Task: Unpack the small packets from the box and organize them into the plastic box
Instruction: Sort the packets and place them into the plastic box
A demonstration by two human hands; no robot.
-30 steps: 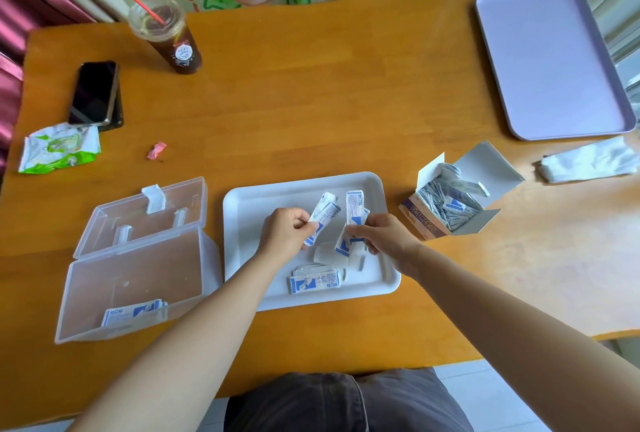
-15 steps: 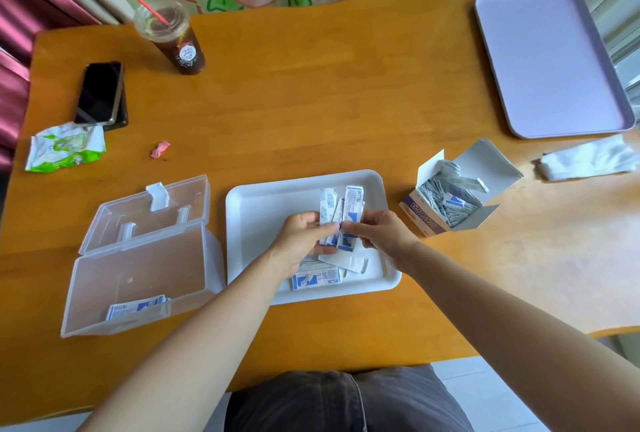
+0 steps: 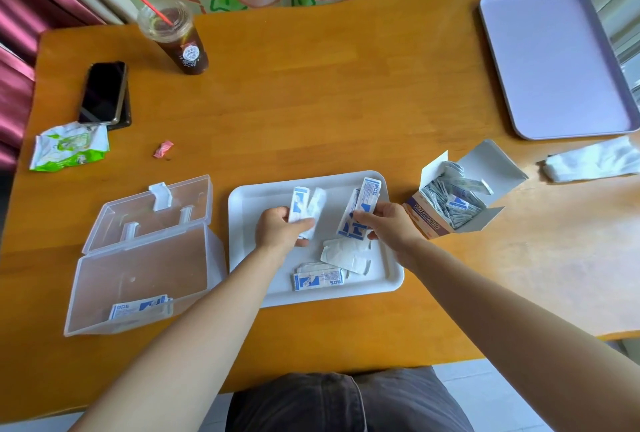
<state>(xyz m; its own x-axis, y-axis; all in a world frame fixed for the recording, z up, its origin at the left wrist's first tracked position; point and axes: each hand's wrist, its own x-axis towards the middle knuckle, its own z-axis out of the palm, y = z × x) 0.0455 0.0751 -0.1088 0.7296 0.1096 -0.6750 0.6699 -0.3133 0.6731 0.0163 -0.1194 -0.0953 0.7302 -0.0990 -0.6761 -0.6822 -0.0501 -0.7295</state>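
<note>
Over the white tray (image 3: 256, 279), my left hand (image 3: 277, 229) grips a few white-and-blue small packets (image 3: 303, 204). My right hand (image 3: 389, 223) grips another small bunch of packets (image 3: 363, 204). More packets (image 3: 320, 279) lie loose on the tray's near side. The open cardboard box (image 3: 450, 208) at the right of the tray holds several packets. The clear plastic box (image 3: 138, 272), lid open, stands left of the tray with a few packets (image 3: 138, 307) at its near wall.
On the wooden table sit a lilac tray (image 3: 554, 61) at far right, a white cloth (image 3: 595, 161), an iced drink with a straw (image 3: 176, 36), a phone (image 3: 104, 92), a green-and-white wrapper (image 3: 69, 147) and a pink scrap (image 3: 163, 148).
My hands met at the tray's middle with their packets together, then drew apart. Each hand now holds its own bunch.
</note>
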